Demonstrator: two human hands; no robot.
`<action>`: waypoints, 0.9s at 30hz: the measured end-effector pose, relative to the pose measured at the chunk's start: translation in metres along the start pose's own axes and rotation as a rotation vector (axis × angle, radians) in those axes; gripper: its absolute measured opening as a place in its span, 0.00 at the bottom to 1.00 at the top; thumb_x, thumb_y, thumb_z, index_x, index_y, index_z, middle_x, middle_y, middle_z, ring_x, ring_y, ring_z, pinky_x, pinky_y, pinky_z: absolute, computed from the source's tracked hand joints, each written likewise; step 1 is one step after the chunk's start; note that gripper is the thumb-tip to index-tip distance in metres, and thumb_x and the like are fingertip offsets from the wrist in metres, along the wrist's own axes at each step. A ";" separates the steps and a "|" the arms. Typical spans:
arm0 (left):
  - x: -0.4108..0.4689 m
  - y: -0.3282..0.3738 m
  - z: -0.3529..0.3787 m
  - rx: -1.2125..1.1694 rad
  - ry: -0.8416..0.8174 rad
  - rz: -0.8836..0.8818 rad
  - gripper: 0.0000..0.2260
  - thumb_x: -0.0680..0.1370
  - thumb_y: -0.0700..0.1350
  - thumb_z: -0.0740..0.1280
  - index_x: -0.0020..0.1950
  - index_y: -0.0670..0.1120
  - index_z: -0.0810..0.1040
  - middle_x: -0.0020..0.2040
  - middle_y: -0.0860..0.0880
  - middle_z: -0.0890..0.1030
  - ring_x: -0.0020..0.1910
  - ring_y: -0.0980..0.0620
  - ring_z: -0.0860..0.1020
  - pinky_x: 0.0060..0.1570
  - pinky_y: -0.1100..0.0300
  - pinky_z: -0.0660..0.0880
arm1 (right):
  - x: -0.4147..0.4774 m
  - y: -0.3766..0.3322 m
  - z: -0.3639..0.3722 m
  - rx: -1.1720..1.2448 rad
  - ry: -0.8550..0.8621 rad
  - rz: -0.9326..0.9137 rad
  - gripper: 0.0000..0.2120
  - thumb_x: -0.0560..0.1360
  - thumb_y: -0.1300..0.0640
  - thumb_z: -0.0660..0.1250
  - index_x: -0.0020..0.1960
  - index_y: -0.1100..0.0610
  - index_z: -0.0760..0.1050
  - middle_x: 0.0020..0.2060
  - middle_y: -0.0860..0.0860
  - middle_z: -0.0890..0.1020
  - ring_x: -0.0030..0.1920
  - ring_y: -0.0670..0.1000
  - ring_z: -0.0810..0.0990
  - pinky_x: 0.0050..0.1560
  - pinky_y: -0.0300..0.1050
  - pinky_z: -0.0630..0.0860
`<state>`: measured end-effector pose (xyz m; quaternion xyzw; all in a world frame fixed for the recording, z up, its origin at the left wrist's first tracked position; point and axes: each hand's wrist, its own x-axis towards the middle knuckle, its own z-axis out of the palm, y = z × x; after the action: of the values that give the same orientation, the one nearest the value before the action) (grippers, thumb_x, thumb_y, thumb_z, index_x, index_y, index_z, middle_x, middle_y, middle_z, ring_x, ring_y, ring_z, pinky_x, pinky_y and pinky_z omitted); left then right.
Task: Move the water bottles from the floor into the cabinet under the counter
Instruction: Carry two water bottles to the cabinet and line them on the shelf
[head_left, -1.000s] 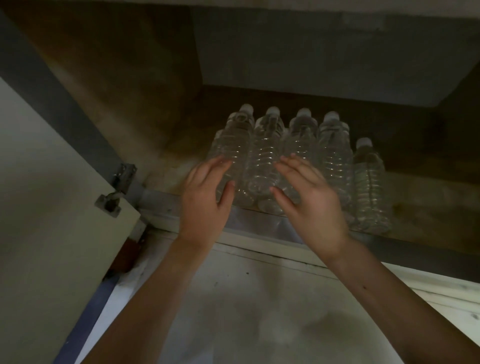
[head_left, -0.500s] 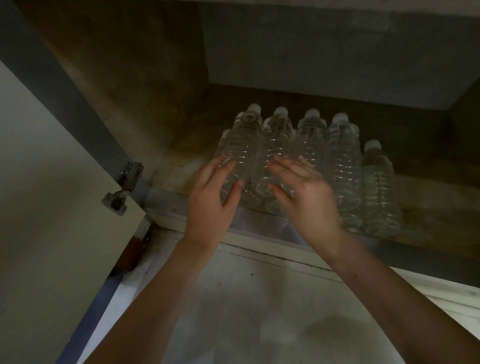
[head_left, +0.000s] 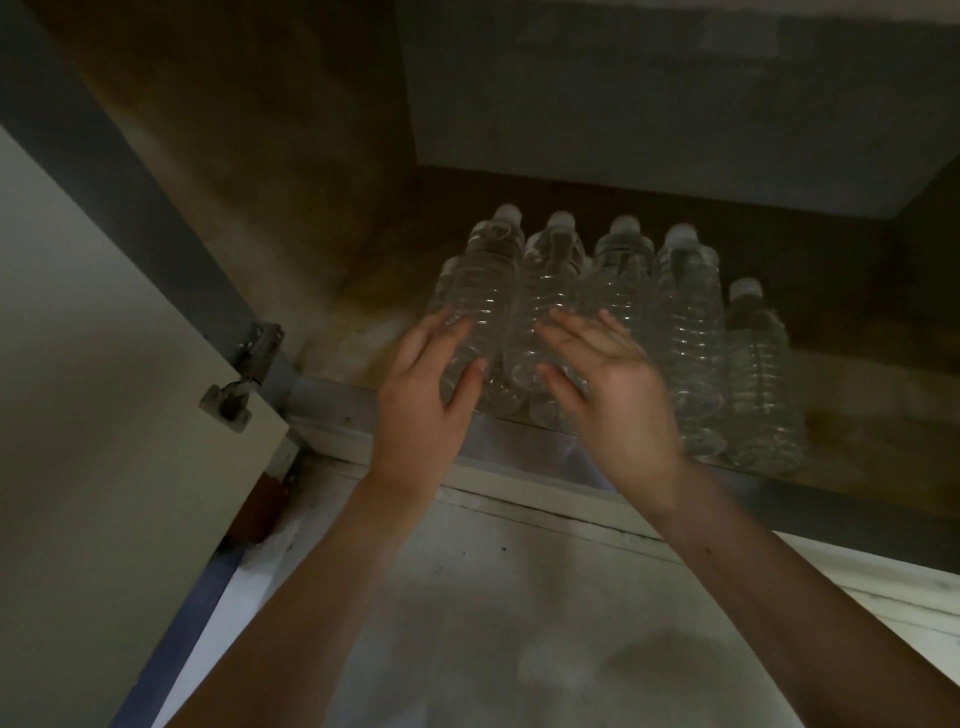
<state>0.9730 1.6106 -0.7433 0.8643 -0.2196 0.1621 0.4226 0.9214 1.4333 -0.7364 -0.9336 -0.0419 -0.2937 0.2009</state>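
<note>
clear ribbed plastic water bottles (head_left: 691, 332) are stood in a row on the dark cabinet floor (head_left: 857, 415). the left hand (head_left: 421, 400) and right hand (head_left: 618, 400) are spread wide, fingers (head_left: 566, 327) straight, laid against the near-left bottles, nothing gripped.

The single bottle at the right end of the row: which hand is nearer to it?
Right. The right hand is over the middle of the row, left of the single bottle; the left hand is at the row's far left end.

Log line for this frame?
left hand: open, at bottles | right hand: open, at bottles | bottles: in cabinet | door: open
</note>
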 end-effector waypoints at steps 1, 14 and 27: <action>0.000 -0.001 0.000 -0.001 0.002 0.003 0.17 0.78 0.42 0.69 0.67 0.44 0.76 0.68 0.46 0.74 0.68 0.52 0.72 0.68 0.59 0.70 | 0.001 0.000 0.000 -0.004 0.000 0.006 0.18 0.74 0.63 0.73 0.63 0.61 0.79 0.63 0.58 0.81 0.63 0.57 0.80 0.72 0.51 0.64; 0.002 -0.002 0.000 0.007 -0.020 -0.001 0.17 0.79 0.42 0.69 0.68 0.44 0.76 0.69 0.47 0.74 0.68 0.54 0.71 0.67 0.72 0.65 | 0.001 0.000 0.000 0.020 -0.019 0.037 0.19 0.73 0.63 0.74 0.63 0.61 0.80 0.63 0.57 0.81 0.64 0.56 0.79 0.71 0.50 0.66; -0.015 0.001 -0.009 0.291 -0.163 0.066 0.21 0.82 0.48 0.63 0.74 0.46 0.68 0.75 0.45 0.67 0.74 0.48 0.64 0.68 0.58 0.63 | -0.010 -0.004 0.001 -0.063 -0.027 -0.013 0.19 0.79 0.56 0.65 0.68 0.62 0.75 0.66 0.58 0.78 0.67 0.57 0.75 0.74 0.53 0.64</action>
<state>0.9589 1.6212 -0.7441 0.9190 -0.2554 0.1354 0.2681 0.9123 1.4379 -0.7412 -0.9430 -0.0415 -0.2836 0.1689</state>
